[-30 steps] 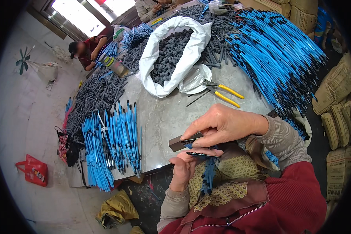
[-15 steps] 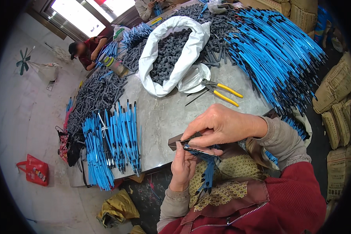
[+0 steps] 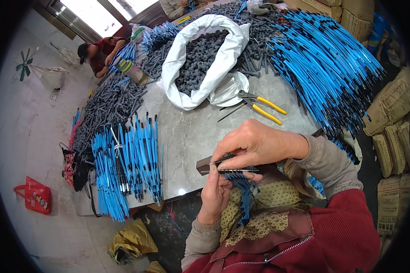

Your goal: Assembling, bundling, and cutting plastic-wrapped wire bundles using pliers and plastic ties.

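Note:
Near the table's front edge, my left hand [image 3: 215,192] is closed around a row of blue sticks [image 3: 244,195] with black ends. The sticks hang below it over the patterned apron, and their black ends line up along a thin straight strip [image 3: 239,171]. Just above, my right hand [image 3: 262,146] pinches a thin dark piece beside the left thumb tip; its exact kind is too small to tell. A brown block [image 3: 204,165] sits at the table edge right behind the fingertips. Yellow-handled pliers [image 3: 269,109] lie beyond my right hand.
A white sack [image 3: 173,63] full of dark grey tubular parts [image 3: 198,50] stands mid-table. Blue stick bundles [image 3: 125,164] lie at the left edge, with a large pile [image 3: 328,68] at the far right. A co-worker [image 3: 98,57] sits at the far left; brown packages [image 3: 392,107] are stacked right.
The view has shifted slightly. The strip with the row of sticks has levelled out, and my right fingers have shifted slightly against the left thumb tip. Both hands keep their hold.

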{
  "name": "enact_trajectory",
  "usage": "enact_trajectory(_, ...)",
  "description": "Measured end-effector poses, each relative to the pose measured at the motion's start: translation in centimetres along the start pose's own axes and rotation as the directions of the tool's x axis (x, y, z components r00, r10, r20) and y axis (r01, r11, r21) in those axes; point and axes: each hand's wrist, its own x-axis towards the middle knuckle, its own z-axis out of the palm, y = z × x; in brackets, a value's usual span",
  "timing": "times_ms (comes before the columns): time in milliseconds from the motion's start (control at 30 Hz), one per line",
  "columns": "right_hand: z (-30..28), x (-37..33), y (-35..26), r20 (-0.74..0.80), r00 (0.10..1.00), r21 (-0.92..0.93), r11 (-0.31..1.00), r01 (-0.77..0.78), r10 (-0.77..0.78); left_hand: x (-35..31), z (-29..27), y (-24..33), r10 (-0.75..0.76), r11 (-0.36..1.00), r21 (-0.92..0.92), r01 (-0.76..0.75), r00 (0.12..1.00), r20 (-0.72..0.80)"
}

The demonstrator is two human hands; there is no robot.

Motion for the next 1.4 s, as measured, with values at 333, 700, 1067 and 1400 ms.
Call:
enact_trajectory(333,-1.0,0.6,1.1,0.064,0.987,0.089,0.985,-0.151,0.146,-0.6,1.9,1.4,0.083,0.991,0.124,-0.056,0.972,-0.221)
enact_trajectory(700,-1.1,0.8,2.4,0.051,0.979,0.089,0.976,-0.201,0.197,0.4,-2.6,2.0,0.386,0.695,0.704,-0.148,0.902,-0.191)
enact_trajectory(1067,-1.2,2.0,1.3,0.102,0.954,0.090,0.953,-0.290,0.281,5.6,-3.0,1.0,0.068,0.993,-0.105,-0.062,0.996,0.060)
enact_trajectory(1400,-0.1,1.3,0.5,-0.273,0.951,-0.440,0.898,0.008,-0.142,5.4,-4.3,-0.2,0.135,0.986,-0.128,-0.107,0.962,0.235)
